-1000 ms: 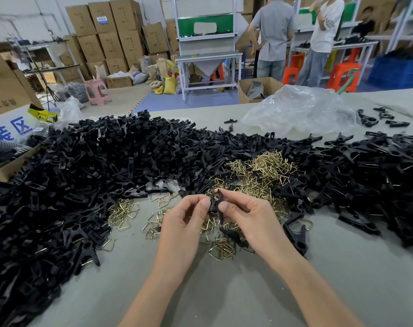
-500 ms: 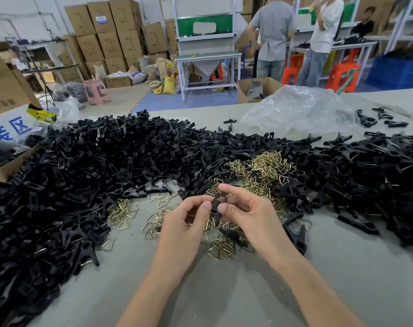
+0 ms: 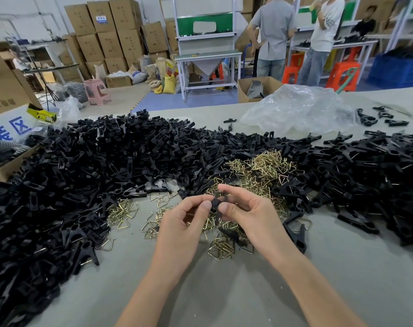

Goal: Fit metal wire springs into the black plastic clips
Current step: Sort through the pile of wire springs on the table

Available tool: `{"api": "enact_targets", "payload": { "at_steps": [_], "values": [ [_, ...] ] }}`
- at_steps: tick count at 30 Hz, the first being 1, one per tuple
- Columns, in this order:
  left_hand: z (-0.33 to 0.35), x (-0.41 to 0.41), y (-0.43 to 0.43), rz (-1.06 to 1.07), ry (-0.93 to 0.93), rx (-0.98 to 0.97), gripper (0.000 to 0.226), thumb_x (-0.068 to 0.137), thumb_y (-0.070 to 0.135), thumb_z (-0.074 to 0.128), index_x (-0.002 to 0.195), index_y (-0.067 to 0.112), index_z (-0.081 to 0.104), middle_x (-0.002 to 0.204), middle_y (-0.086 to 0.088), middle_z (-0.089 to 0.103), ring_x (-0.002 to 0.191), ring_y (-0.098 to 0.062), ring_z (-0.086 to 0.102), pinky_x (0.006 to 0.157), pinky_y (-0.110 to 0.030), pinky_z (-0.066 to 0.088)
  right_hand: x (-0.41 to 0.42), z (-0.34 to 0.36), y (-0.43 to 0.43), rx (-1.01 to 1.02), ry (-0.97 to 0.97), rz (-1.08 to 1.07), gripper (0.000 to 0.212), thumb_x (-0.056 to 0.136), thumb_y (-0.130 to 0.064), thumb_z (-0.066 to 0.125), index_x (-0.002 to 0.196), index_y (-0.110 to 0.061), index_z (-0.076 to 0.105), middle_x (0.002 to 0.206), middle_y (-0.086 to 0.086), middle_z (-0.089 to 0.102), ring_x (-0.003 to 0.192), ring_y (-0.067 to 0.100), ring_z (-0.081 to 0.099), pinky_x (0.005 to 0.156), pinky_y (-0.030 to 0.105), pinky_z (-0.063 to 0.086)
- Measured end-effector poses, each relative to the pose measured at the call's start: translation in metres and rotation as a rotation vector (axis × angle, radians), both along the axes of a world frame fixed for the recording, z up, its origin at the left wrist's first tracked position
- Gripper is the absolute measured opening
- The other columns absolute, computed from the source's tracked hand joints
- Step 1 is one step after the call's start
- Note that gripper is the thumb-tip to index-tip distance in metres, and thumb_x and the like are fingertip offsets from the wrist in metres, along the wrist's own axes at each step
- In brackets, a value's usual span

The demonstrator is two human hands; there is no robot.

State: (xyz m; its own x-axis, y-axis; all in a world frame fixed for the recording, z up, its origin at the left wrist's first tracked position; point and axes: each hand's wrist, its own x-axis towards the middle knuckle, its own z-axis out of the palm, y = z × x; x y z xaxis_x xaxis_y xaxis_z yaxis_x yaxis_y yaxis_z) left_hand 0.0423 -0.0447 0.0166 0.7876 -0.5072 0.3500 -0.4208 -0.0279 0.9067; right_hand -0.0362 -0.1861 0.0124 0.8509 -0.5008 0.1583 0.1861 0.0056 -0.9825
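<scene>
one clip [image 3: 214, 204] lower (hands: left [image 3: 184, 224], right [image 3: 250, 217])

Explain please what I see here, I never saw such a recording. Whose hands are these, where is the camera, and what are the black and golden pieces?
There is no machine. A person wears a camera on the head, so the view looks forward and down at their own hands. The left hand and the right hand pinch one black clip. On the grey table lie a pile of black plastic clips and a smaller heap of golden wire springs; a clear plastic bag lies behind. Whether a spring sits in the held clip, I cannot tell.
</scene>
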Motion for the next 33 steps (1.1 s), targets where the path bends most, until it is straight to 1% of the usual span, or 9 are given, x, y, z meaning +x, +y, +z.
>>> {"api": "enact_targets", "payload": {
  "at_steps": [4,7,10,13,15,19,22,27,33],
  "values": [
    [-0.002,0.000,0.000,-0.007,-0.031,0.024,0.023,0.097,0.025,0.062,0.101,0.045,0.070,0.077,0.014,0.072,0.065,-0.006,0.060,0.062,-0.021,0.049,-0.002,0.002,0.000,-0.010,-0.011,0.017,0.036,0.087,-0.009,0.076,0.114,-0.033,0.074,0.098,-0.013,0.077,0.090,0.004,0.072,0.079,0.017,0.056],
    [-0.002,0.002,0.002,-0.013,-0.055,0.034,0.024,0.098,0.024,0.062,0.103,0.046,0.070,0.079,0.015,0.072,0.068,-0.006,0.061,0.064,-0.020,0.050,-0.003,0.002,-0.001,-0.028,-0.017,0.030,0.032,0.087,-0.007,0.076,0.109,-0.031,0.076,0.095,-0.011,0.076,0.091,0.005,0.072,0.078,0.017,0.056],
    [-0.003,0.002,0.002,-0.023,-0.049,0.045,0.023,0.101,0.029,0.057,0.109,0.048,0.069,0.090,0.009,0.075,0.082,-0.019,0.067,0.072,-0.033,0.054,-0.003,0.001,-0.002,-0.057,-0.024,0.020,0.027,0.087,-0.008,0.077,0.101,-0.030,0.075,0.095,-0.007,0.076,0.086,0.008,0.072,0.078,0.020,0.057],
    [-0.007,0.006,0.003,0.024,-0.045,0.084,0.022,0.104,0.031,0.050,0.119,0.042,0.062,0.103,0.019,0.071,0.093,-0.007,0.067,0.075,-0.020,0.052,-0.002,0.000,-0.004,-0.036,-0.054,-0.051,0.023,0.082,-0.020,0.079,0.101,-0.024,0.068,0.102,-0.002,0.076,0.091,0.017,0.074,0.085,0.028,0.059],
    [-0.009,0.009,0.006,0.052,-0.171,0.241,0.024,0.102,0.036,0.051,0.125,0.038,0.058,0.105,0.024,0.067,0.099,0.000,0.062,0.081,-0.019,0.048,-0.002,-0.001,-0.007,0.020,-0.091,-0.118,0.029,0.077,-0.029,0.079,0.100,-0.022,0.065,0.101,0.000,0.076,0.090,0.018,0.074,0.086,0.028,0.059],
    [-0.014,0.008,0.008,-0.038,-0.508,0.697,0.046,0.097,0.056,0.043,0.138,0.036,0.051,0.133,0.021,0.043,0.127,-0.001,0.038,0.111,-0.030,0.029,-0.001,-0.001,-0.011,0.082,-0.151,-0.206,0.021,0.086,-0.013,0.077,0.100,-0.019,0.063,0.093,0.000,0.075,0.087,0.016,0.072,0.087,0.031,0.059],
    [-0.013,0.009,0.003,-0.013,-0.525,0.767,0.043,0.097,0.056,0.046,0.134,0.036,0.056,0.135,0.016,0.040,0.129,-0.008,0.037,0.110,-0.028,0.027,0.000,-0.003,-0.012,0.107,-0.155,-0.238,0.021,0.087,-0.009,0.075,0.102,-0.018,0.062,0.093,-0.009,0.075,0.086,0.015,0.072,0.087,0.030,0.059],
    [-0.013,0.015,0.004,0.037,-0.467,0.700,0.030,0.101,0.040,0.052,0.125,0.027,0.063,0.116,0.012,0.044,0.114,-0.005,0.041,0.092,-0.020,0.035,0.000,-0.004,-0.014,0.105,-0.140,-0.245,0.021,0.090,-0.012,0.074,0.104,-0.018,0.062,0.092,-0.010,0.075,0.085,0.014,0.074,0.087,0.026,0.059],
    [-0.013,0.021,0.010,0.089,-0.404,0.526,0.023,0.103,0.019,0.052,0.119,0.023,0.068,0.110,0.015,0.059,0.105,-0.005,0.054,0.091,-0.019,0.040,-0.001,-0.002,-0.012,0.099,-0.108,-0.241,0.022,0.088,-0.014,0.076,0.104,-0.020,0.062,0.095,-0.011,0.075,0.089,0.015,0.074,0.090,0.030,0.057]
  ]
}}
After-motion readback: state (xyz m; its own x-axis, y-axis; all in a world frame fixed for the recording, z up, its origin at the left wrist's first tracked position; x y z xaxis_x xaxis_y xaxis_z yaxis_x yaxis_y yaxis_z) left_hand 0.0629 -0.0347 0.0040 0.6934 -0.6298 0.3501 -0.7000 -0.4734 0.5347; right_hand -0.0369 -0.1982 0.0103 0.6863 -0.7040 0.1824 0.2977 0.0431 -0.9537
